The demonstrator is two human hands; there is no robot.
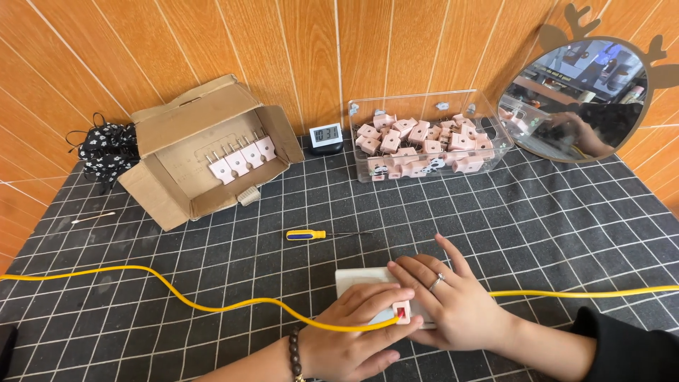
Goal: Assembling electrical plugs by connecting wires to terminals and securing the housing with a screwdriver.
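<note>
A white power strip (357, 279) lies on the black grid-patterned cloth (212, 269) near the front. My right hand (453, 301), a ring on one finger, rests flat on the strip's right part. My left hand (353, 332), with a bead bracelet at the wrist, pinches a small pink plug (402, 312) against the strip. A yellow cable (177, 293) runs from the far left up to that plug. Another stretch of yellow cable (601, 291) leaves to the right from under my right hand.
A yellow-and-blue screwdriver (318, 234) lies behind the strip. An open cardboard box (205, 152) holds a row of pink plugs. A clear tub (428, 134) is full of pink plugs. A small digital timer (327, 135), a round mirror (576, 95), a black floral cloth (106, 150) and a cotton swab (92, 217) stand around.
</note>
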